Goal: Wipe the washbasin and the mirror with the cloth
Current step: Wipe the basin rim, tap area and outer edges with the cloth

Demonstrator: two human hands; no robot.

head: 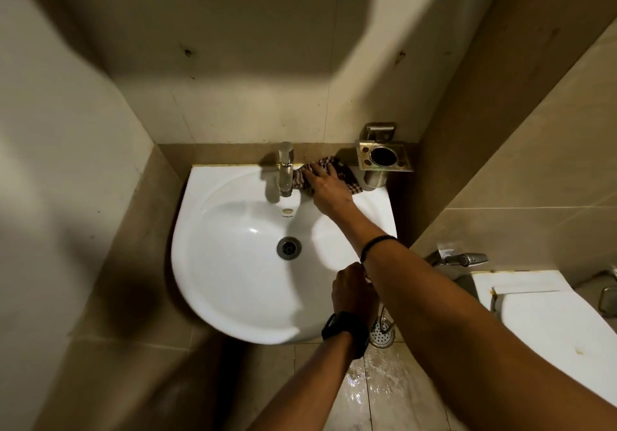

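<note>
The head view looks down on one white washbasin (pixel 233 263) set into a tiled corner, with one drain (pixel 289 247) at the bottom of its bowl and one overflow hole (pixel 287 211) above it. One chrome tap (pixel 286 171) stands at the middle of the back ledge.

Two bare arms reach in from the lower right. The right hand (pixel 325 183) lies flat, fingers spread, pressing one checked cloth (pixel 337 171) onto the back ledge just to the right of the tap; the cloth touches the tap's base on one side and reaches the wall joint behind. One dark beaded band (pixel 375 245) circles that forearm.

The left hand (pixel 352 292) sits at the basin's right front rim, partly under the right forearm; its fingers are curled, probably gripping the rim, though the forearm hides the fingertips, so I cannot tell whether it holds anything. One black watch (pixel 347 332) is on that wrist.

One metal holder (pixel 384 156) with a round opening is fixed to the wall just right of the cloth. One white toilet (pixel 551 323) stands at the right edge, with one spray nozzle (pixel 464 258) on the wall above it. One round floor drain (pixel 382 333) shows below the basin on wet floor tiles (pixel 384 387).
</note>
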